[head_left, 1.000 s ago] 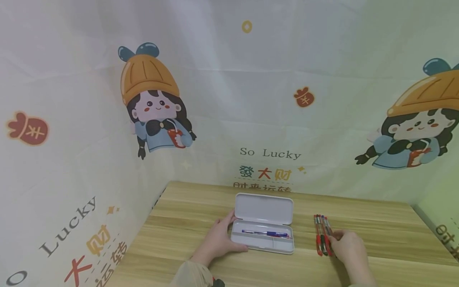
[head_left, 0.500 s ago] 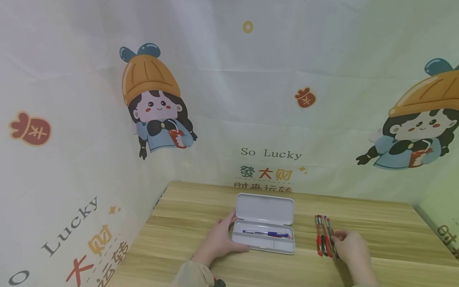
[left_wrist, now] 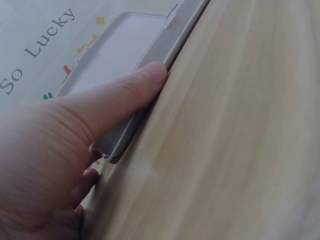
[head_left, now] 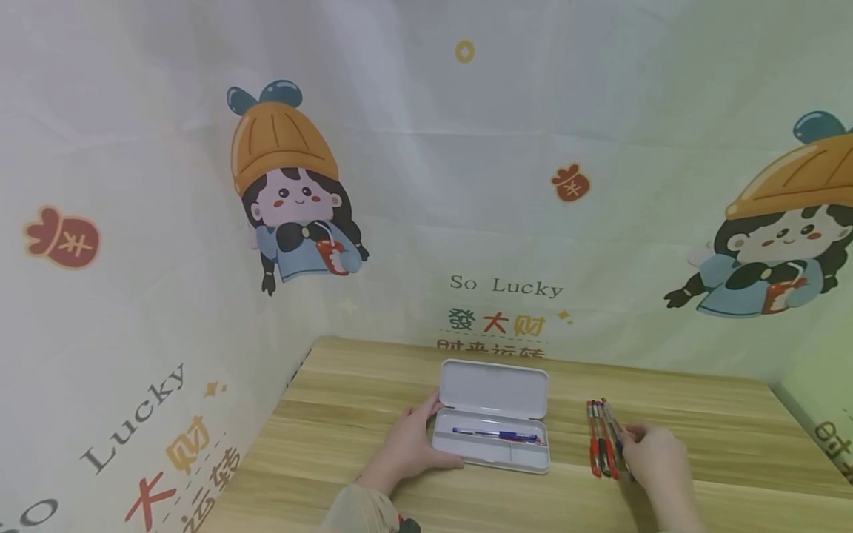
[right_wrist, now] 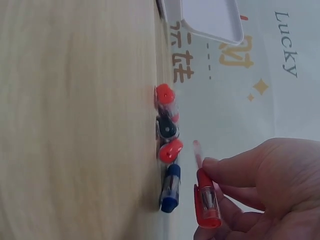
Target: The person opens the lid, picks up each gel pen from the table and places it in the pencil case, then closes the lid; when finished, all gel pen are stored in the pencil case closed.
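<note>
My left hand (head_left: 406, 444) grips the left end of an open white pencil case (head_left: 493, 389), its thumb along the front edge (left_wrist: 155, 75). Inside the case lies a blue pen (head_left: 506, 436), with a bit of red showing beside it. My right hand (head_left: 656, 459) pinches a red-capped pen (right_wrist: 207, 205) between thumb and fingers, raised off the table. Below it, side by side, lie a red pen (right_wrist: 165, 93), a black pen (right_wrist: 167, 129), a second red pen (right_wrist: 171, 151) and a blue-capped pen (right_wrist: 171, 187).
The wood-grain table (head_left: 360, 385) backs onto a printed cloth (head_left: 400, 185) with cartoon figures, which also hangs along the left side. The case's lid leans back toward that cloth. The row of pens is to the right of the case.
My right hand has drawn the red-capped pen slightly right and up, away from the row, and its far end now tilts across the other pens. The left hand stays on the case.
</note>
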The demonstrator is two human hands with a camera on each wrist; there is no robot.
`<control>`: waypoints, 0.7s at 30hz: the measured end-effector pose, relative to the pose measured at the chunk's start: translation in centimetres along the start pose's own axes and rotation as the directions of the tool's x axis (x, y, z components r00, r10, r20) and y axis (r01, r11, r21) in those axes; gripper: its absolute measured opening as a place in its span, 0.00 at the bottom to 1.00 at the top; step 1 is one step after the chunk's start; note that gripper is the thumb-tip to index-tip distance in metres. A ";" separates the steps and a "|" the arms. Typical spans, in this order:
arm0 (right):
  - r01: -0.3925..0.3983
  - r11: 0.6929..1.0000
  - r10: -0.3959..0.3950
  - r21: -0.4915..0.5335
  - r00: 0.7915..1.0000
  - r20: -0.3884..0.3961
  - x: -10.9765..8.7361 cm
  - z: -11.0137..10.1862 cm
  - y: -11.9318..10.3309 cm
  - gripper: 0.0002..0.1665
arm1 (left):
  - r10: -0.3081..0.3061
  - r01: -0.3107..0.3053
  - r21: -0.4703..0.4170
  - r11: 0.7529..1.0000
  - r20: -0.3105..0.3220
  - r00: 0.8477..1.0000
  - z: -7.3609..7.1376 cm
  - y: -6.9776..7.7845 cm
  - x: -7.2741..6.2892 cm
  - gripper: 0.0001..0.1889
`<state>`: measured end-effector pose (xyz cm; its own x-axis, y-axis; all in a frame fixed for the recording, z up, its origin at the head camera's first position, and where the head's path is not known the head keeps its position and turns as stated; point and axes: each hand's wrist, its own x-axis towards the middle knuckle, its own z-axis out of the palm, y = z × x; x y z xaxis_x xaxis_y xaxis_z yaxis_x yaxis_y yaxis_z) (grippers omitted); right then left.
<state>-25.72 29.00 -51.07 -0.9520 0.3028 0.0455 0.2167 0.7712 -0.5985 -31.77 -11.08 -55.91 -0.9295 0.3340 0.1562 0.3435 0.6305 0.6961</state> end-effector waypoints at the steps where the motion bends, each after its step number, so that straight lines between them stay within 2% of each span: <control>1: 0.012 1.000 -0.012 -0.009 1.000 -0.004 0.0 0.0 -0.2 0.23 | -0.001 0.001 -0.004 1.000 0.000 1.000 0.0 0.0 0.0 0.72; 7: 0.112 0.994 -0.112 -0.021 0.993 -0.022 0.0 0.3 -1.8 0.22 | -0.001 0.001 -0.010 1.000 0.000 1.000 -0.2 0.0 -0.1 0.72; 12: 0.168 0.985 -0.167 0.031 0.986 -0.017 -0.4 0.7 -3.2 0.21 | -0.004 0.004 -0.005 1.000 0.000 1.000 -0.3 0.0 -0.1 0.73; 17: 0.235 0.971 -0.232 0.036 0.971 -0.060 -0.6 1.2 -4.8 0.18 | -0.015 0.015 -0.005 1.000 0.006 1.000 -0.1 0.0 -0.1 0.73; 21: 0.303 0.952 -0.299 0.028 0.948 -0.108 -0.8 1.8 -6.3 0.15 | -0.016 0.016 -0.002 1.000 0.007 1.000 -0.1 0.1 -0.1 0.73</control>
<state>-26.70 22.92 -48.79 -0.9441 0.1170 0.3081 -0.0884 0.8107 -0.5788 -31.66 -11.08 -55.77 -0.9340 0.3286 0.1402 0.3282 0.6344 0.6998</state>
